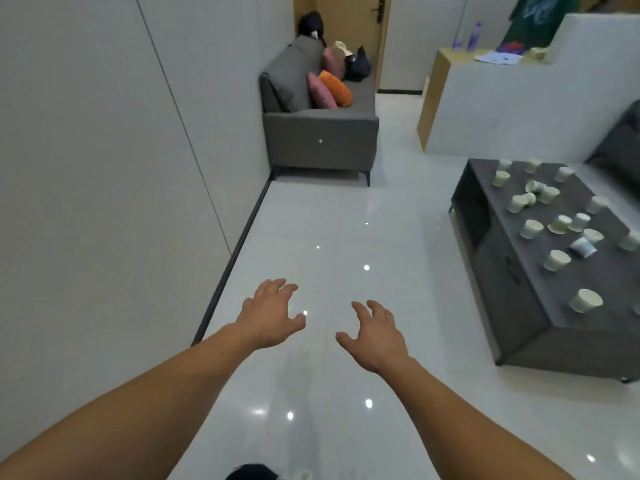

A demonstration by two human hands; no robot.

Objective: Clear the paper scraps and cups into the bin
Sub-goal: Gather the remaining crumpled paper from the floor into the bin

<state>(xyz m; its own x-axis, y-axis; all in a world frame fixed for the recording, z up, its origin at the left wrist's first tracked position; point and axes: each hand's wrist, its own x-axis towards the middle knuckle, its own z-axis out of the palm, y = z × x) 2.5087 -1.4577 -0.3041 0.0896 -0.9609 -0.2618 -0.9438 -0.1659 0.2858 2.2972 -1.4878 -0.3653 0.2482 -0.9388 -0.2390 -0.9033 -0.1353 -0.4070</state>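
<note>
Several pale paper cups point(531, 229) lie scattered on a low dark grey table point(526, 327) at the right, some upright, some tipped over. A crumpled bluish-white scrap point(583, 247) lies among them. My left hand point(268, 315) and my right hand point(377, 336) reach forward over the bare glossy floor, fingers spread and loosely bent, holding nothing. Both hands are well to the left of the table. No bin is in view.
A grey wall runs along the left. A grey sofa point(320, 133) with pink and orange cushions stands against it at the back. A white partition point(519, 109) with bottles and papers on top is at the back right. White tiled floor lies between.
</note>
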